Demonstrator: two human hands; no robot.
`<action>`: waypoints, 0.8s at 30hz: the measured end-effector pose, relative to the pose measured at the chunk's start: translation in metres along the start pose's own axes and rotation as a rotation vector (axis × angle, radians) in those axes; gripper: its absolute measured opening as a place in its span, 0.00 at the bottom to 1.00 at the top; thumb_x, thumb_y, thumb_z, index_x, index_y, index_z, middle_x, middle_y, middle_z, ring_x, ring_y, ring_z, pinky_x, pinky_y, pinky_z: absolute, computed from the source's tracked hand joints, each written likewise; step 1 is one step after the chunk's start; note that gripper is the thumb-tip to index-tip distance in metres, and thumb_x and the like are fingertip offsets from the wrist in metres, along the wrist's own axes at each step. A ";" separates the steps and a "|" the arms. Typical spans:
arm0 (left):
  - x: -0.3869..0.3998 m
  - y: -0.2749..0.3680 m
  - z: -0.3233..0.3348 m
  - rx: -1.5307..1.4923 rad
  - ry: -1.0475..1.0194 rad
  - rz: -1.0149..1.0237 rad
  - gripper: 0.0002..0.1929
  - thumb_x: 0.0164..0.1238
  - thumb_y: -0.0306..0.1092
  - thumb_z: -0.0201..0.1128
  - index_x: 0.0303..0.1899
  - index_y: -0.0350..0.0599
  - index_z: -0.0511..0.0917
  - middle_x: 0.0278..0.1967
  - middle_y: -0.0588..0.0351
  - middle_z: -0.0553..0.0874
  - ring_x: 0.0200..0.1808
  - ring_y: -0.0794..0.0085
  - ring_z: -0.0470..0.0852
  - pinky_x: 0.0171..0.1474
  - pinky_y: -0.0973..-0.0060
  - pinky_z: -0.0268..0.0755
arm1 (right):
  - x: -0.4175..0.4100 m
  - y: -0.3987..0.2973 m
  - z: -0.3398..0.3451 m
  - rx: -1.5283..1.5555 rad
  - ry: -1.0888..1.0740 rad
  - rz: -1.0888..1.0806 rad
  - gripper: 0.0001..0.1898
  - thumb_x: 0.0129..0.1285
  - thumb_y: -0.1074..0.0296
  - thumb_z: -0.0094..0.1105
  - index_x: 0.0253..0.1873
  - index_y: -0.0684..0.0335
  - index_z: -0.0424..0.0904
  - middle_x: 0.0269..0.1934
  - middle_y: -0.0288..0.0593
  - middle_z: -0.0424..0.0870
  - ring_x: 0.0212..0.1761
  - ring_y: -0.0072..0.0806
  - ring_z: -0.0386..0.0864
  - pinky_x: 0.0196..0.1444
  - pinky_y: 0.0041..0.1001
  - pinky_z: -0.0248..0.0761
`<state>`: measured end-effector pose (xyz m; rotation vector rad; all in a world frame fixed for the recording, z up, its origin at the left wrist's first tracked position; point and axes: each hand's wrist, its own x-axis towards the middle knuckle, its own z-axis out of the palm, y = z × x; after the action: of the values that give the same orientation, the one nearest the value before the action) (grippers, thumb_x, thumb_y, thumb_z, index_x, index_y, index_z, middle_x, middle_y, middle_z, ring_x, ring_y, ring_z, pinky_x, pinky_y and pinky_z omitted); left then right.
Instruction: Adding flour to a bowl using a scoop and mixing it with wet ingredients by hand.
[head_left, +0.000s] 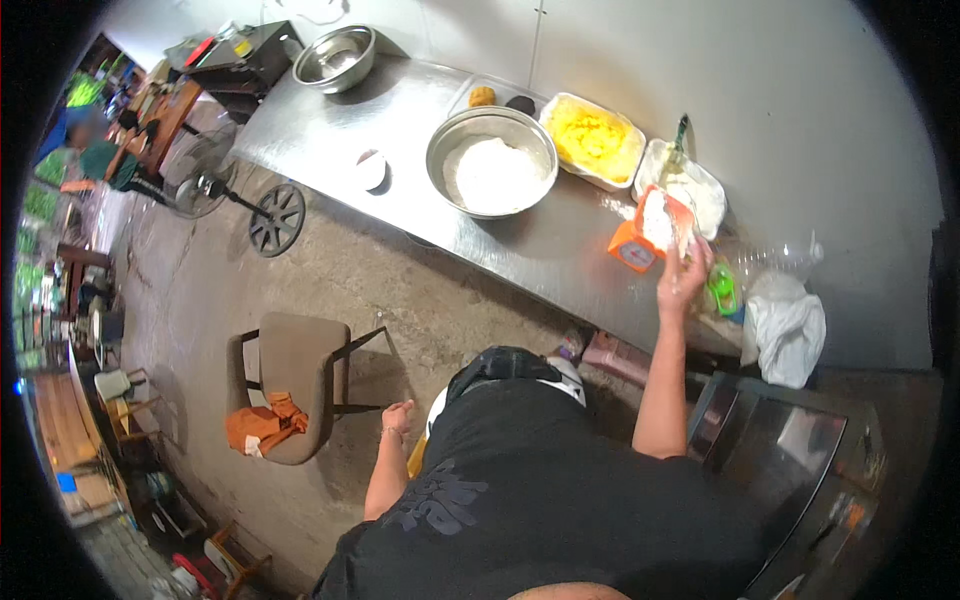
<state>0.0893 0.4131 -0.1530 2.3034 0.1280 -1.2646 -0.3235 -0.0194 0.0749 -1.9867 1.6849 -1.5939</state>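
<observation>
My right hand (682, 276), dusted with white powder, has its fingertips at the near rim of an orange weighing pan (679, 214). White powder (657, 220) lies in that pan. Under it stands an orange kitchen scale (632, 247) with a round dial. Whether the fingers pinch powder or grip the rim is unclear. Just behind the pan is a white tub (709, 187) of pale powder, with a green-handled tool (681, 133) standing in it. My left hand (397, 417) hangs low by my side near a chair, fingers curled, with no object seen in it.
On the steel table (517, 259) stand a large steel bowl (491, 161) of white powder, a tub of yellow paste (592, 139), a small white cup (370, 171) and another steel bowl (335, 60). An upholstered chair (300, 375) and a floor fan (206, 184) stand leftward. Someone sits far left.
</observation>
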 end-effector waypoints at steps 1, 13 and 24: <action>0.013 -0.011 -0.007 0.017 -0.010 -0.001 0.26 0.60 0.45 0.71 0.54 0.36 0.81 0.47 0.50 0.87 0.46 0.64 0.84 0.50 0.70 0.74 | -0.003 -0.022 0.005 0.037 -0.037 0.013 0.18 0.64 0.71 0.63 0.56 0.72 0.75 0.58 0.52 0.73 0.55 0.40 0.76 0.46 0.31 0.75; 0.104 0.113 -0.017 -0.083 -0.080 0.299 0.26 0.61 0.41 0.72 0.55 0.31 0.79 0.46 0.47 0.87 0.48 0.67 0.84 0.52 0.71 0.75 | 0.006 -0.089 0.093 0.007 -0.258 0.034 0.17 0.61 0.72 0.64 0.55 0.67 0.80 0.51 0.52 0.79 0.54 0.44 0.77 0.58 0.36 0.71; 0.078 0.287 -0.001 0.130 -0.231 0.429 0.31 0.63 0.44 0.70 0.62 0.33 0.74 0.55 0.41 0.83 0.57 0.62 0.82 0.58 0.70 0.74 | 0.044 -0.104 0.273 0.281 -0.552 -0.004 0.14 0.59 0.73 0.64 0.49 0.71 0.80 0.46 0.53 0.82 0.50 0.48 0.77 0.56 0.37 0.70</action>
<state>0.2246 0.1523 -0.1050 2.1117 -0.5143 -1.3222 -0.0619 -0.1538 0.0446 -2.0256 1.1789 -1.0632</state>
